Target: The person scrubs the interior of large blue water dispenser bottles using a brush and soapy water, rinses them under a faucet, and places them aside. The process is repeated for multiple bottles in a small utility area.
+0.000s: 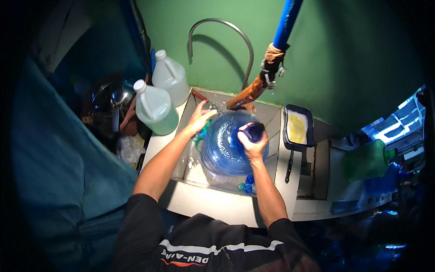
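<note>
A large blue translucent water jug (222,146) stands in a tiled sink basin (272,136). My right hand (255,141) grips the jug around its neck, whose dark mouth points up. To the left of the jug, my left hand (200,119) is off it with fingers apart, by splashing water. Just behind the jug hangs the lower end of a rusty brown pipe (248,95), tied below a blue pipe (287,23). Green netting or strips (203,132) lie between my left hand and the jug. Small blue and green pieces (247,186) lie at the basin's front edge.
Two white-capped plastic gallon jugs (158,110) stand on the left ledge. Right of the basin are a dark tub with yellow contents (296,129) and a black-handled knife (289,166). A curved metal tube (249,51) rises against the green wall. A green jug (365,159) lies farther right.
</note>
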`<action>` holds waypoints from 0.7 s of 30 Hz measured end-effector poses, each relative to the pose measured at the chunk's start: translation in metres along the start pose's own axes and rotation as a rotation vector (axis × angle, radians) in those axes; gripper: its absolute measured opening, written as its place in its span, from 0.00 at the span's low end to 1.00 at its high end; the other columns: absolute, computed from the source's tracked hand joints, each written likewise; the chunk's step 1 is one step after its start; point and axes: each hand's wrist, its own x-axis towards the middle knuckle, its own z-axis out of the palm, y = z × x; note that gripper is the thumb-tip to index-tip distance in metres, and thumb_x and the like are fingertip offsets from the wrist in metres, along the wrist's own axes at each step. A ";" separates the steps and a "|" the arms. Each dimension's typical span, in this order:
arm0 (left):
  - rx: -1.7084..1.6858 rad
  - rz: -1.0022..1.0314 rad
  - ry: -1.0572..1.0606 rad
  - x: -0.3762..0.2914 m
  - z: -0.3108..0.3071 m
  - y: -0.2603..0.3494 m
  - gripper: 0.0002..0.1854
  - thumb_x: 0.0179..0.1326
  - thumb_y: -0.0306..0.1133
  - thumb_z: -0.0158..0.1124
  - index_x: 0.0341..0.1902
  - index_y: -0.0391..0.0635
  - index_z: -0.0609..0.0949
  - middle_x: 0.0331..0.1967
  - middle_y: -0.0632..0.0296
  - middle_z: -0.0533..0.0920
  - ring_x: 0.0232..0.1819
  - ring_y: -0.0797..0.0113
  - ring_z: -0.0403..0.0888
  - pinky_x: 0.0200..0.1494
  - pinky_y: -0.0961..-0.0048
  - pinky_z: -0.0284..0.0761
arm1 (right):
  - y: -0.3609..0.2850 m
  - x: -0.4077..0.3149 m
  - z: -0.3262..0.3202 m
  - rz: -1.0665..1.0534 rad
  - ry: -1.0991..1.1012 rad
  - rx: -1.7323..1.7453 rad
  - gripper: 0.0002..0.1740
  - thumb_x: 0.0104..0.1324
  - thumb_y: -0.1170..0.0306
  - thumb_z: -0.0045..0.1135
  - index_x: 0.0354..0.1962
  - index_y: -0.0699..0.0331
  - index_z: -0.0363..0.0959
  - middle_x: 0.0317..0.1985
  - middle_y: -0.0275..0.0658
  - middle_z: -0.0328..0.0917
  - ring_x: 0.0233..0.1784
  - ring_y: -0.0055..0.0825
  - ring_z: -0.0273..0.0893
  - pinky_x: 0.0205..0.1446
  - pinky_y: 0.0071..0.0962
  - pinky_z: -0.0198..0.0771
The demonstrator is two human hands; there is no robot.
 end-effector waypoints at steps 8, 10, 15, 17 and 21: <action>-0.642 -0.370 -0.327 -0.162 0.013 -0.017 0.43 0.68 0.62 0.55 0.77 0.48 0.60 0.72 0.57 0.69 0.73 0.59 0.64 0.76 0.56 0.57 | -0.198 -0.050 -0.152 -0.214 0.117 0.429 0.27 0.55 0.59 0.60 0.51 0.62 0.70 0.39 0.45 0.80 0.46 0.41 0.79 0.61 0.50 0.72; -0.715 -0.368 -0.363 -0.157 0.029 0.013 0.43 0.67 0.61 0.58 0.75 0.45 0.63 0.70 0.57 0.71 0.70 0.59 0.68 0.74 0.56 0.61 | -0.201 -0.023 -0.181 -0.097 0.317 0.455 0.24 0.57 0.57 0.58 0.47 0.63 0.73 0.40 0.45 0.79 0.46 0.39 0.78 0.59 0.44 0.70; -0.590 -0.177 -0.405 -0.151 -0.037 0.053 0.45 0.61 0.59 0.64 0.72 0.39 0.66 0.65 0.51 0.75 0.66 0.56 0.72 0.71 0.54 0.66 | -0.146 -0.025 -0.213 -0.217 0.061 0.463 0.21 0.59 0.57 0.57 0.44 0.63 0.74 0.41 0.41 0.78 0.43 0.37 0.75 0.60 0.43 0.65; -0.571 0.020 -0.308 -0.160 -0.050 0.048 0.42 0.59 0.56 0.67 0.69 0.39 0.69 0.62 0.52 0.77 0.63 0.59 0.75 0.68 0.56 0.68 | -0.133 -0.035 -0.223 -0.350 -0.546 0.788 0.20 0.61 0.55 0.56 0.42 0.62 0.71 0.37 0.39 0.74 0.40 0.37 0.71 0.59 0.45 0.63; -0.550 -0.223 -0.192 -0.176 -0.042 0.051 0.40 0.54 0.43 0.71 0.69 0.42 0.69 0.56 0.58 0.78 0.55 0.66 0.76 0.63 0.65 0.70 | -0.118 -0.040 -0.225 0.018 0.232 0.584 0.28 0.65 0.49 0.54 0.50 0.65 0.72 0.48 0.42 0.78 0.51 0.39 0.74 0.64 0.44 0.63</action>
